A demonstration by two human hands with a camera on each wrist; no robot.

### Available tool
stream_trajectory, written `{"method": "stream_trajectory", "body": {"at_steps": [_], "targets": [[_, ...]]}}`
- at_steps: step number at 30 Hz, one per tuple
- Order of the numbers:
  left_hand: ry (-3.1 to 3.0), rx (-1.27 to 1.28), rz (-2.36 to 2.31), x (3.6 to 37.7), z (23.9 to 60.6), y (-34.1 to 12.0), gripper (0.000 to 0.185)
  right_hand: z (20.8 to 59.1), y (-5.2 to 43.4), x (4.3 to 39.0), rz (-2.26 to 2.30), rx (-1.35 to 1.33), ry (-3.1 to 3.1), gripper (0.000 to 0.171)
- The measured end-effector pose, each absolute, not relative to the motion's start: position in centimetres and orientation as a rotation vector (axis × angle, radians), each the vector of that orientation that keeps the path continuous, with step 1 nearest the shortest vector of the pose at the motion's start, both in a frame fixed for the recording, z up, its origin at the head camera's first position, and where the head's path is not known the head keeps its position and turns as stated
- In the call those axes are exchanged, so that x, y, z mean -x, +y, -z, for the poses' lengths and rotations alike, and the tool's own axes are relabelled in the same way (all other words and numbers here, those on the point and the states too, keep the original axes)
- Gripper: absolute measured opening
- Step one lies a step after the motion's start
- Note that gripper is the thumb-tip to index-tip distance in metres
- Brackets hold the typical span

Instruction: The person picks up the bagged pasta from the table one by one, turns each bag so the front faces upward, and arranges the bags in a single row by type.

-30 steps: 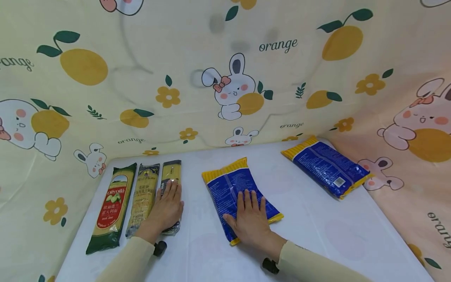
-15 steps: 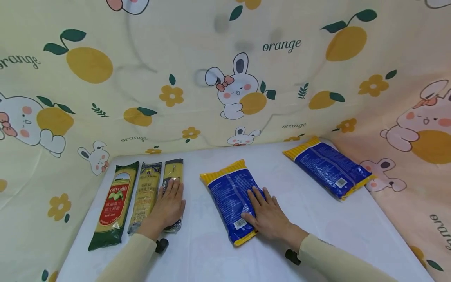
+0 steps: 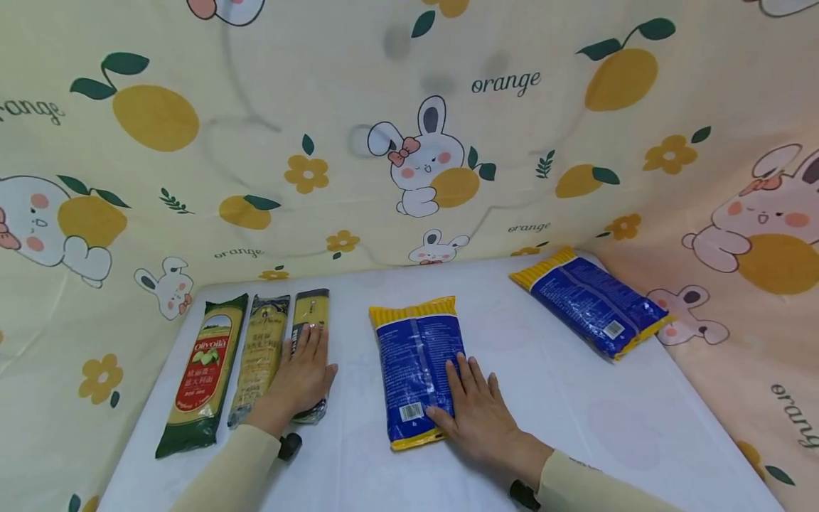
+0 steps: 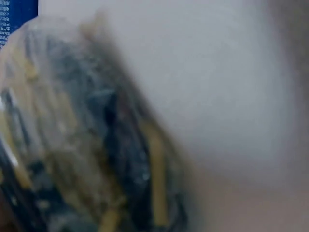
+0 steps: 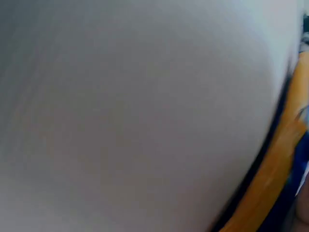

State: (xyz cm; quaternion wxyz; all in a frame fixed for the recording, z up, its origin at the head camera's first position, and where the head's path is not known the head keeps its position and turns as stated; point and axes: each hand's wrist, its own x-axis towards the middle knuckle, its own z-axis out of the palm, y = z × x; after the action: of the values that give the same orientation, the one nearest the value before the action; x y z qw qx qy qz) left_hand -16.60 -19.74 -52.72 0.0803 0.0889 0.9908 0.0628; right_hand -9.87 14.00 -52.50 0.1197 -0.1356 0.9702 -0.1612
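On my feed the right hand (image 3: 483, 419) lies with straight fingers on the lower right edge of the centre blue packet (image 3: 416, 370), flat on the white tabletop (image 3: 358, 469). Left of that packet, I see the left hand (image 3: 303, 377) resting, fingers also straight, on a dark-topped packet (image 3: 313, 309). Farther left of the centre blue packet lie a gold packet (image 3: 261, 355) and a red-labelled packet (image 3: 205, 377). Beyond it, to the right, sits another blue packet (image 3: 589, 306); behind it hangs rabbit-print cloth (image 3: 409, 71).
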Motion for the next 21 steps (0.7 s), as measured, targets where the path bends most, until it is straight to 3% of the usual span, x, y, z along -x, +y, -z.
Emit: {"method": "stream_trajectory", "body": {"at_steps": [8, 21], "targets": [[2.931, -0.265, -0.154, 16.9, 52.4, -19.6, 0.079, 52.7, 14.7, 10.3, 0.447, 0.464, 2.846, 0.101], [3.145, -0.394, -0.087, 20.8, 48.6, -15.1, 0.065, 51.5, 16.2, 10.5, 0.213, 0.601, 2.966, 0.085]]}}
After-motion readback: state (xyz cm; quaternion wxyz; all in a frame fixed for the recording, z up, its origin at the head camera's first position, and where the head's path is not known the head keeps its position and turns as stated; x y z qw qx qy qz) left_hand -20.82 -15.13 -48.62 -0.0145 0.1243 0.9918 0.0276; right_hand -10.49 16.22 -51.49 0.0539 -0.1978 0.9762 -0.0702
